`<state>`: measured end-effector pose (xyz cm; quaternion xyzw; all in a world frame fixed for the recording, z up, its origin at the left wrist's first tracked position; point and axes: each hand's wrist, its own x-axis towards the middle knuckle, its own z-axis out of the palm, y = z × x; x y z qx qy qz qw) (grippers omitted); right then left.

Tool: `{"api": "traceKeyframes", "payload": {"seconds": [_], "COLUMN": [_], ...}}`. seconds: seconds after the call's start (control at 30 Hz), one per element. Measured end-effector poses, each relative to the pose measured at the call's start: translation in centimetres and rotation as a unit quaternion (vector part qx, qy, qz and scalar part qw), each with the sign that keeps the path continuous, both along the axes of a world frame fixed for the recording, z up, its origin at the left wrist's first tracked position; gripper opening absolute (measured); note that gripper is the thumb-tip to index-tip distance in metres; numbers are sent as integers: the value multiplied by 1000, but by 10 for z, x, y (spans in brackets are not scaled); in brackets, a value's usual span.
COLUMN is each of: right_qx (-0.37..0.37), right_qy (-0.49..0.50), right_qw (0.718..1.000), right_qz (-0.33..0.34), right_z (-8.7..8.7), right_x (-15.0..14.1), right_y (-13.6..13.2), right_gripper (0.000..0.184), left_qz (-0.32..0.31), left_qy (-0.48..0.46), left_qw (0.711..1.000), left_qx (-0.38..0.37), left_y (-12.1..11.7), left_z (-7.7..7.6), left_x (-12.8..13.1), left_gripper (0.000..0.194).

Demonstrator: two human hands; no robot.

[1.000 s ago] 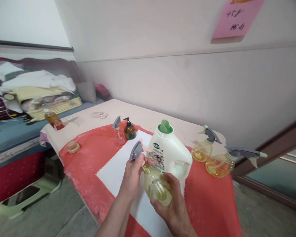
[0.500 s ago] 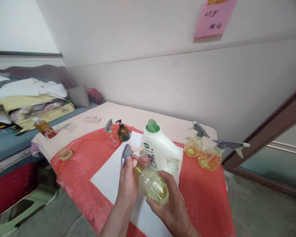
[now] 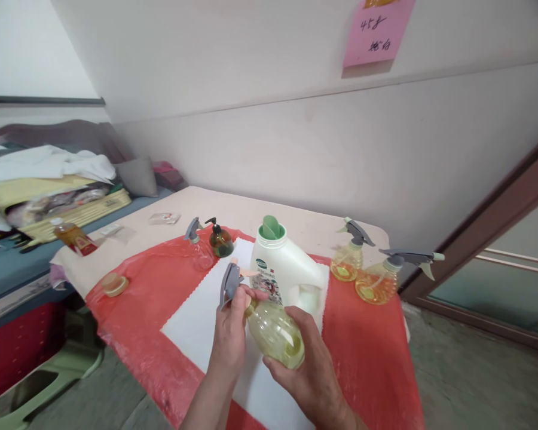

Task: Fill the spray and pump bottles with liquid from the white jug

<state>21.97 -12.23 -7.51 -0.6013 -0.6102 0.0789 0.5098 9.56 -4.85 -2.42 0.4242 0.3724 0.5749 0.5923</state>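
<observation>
A clear yellowish spray bottle (image 3: 274, 332) is held tilted between both hands, its grey and peach trigger head pointing up and left. My left hand (image 3: 233, 325) is closed around the neck and the base of the trigger head. Around the lower body of the bottle my right hand (image 3: 311, 370) is wrapped, thumb on the near side. Just behind them a white detergent jug (image 3: 291, 266) stands upright with a green spout in its open mouth. Beneath lies a white sheet (image 3: 197, 322) on red plastic film (image 3: 138, 322).
Two spray bottles with yellow liquid (image 3: 379, 283) stand at the right. Behind left are a clear spray bottle (image 3: 201, 254) and a brown pump bottle (image 3: 221, 242). A round lid (image 3: 115, 285) lies left, near an amber bottle (image 3: 74, 237). A green stool (image 3: 49, 382) is lower left.
The view has shifted slightly. Both hands keep their hold on the spray bottle, and my left fingers have drawn in closer around its neck.
</observation>
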Motion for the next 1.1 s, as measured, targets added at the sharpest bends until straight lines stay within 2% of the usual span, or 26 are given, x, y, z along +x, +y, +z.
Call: {"api": "traceKeyframes", "payload": {"seconds": [0.1, 0.5, 0.6, 0.67, 0.73, 0.77, 0.87, 0.93, 1.0, 1.1], "right_qx": [-4, 23, 8, -17, -67, -96, -154, -166, -175, -186], "right_qy": [-2, -12, 30, 93, 203, 268, 441, 503, 529, 530], "right_qw": [1000, 1000, 1000, 995, 976, 956, 868, 821, 798, 798], "right_qz": [-2, -2, -2, 3, 34, 64, 170, 214, 229, 220], "right_z": [0, 2, 3, 6, 10, 14, 24, 29, 31, 24], "right_x": [0, 0, -1, -1, -1, -1, -2, -3, -3, -5], "right_y": [0, -1, -1, -2, -2, -3, -2, -1, 0, 2], "right_gripper": [73, 71, 69, 65, 60, 58, 50, 48, 48, 49], "left_qz": [-50, -30, -30, -30, -41, -49, -62, -44, -15, 31], "left_qy": [-1, 0, 7, -3, -14, -17, -11, -4, 1, 10], "left_qw": [999, 999, 999, 999, 998, 997, 995, 995, 996, 994], "left_qx": [-23, -45, -36, -38, -48, -55, -77, -84, -93, -104], "left_y": [-2, -2, -3, -3, -4, -5, -7, -9, -11, -10], "left_z": [0, -1, -1, 1, 3, 4, 7, 7, 6, 6], "left_x": [2, 5, 7, 7, 7, 7, 8, 10, 11, 12], "left_gripper": [33, 32, 30, 29, 29, 29, 31, 31, 31, 29]}}
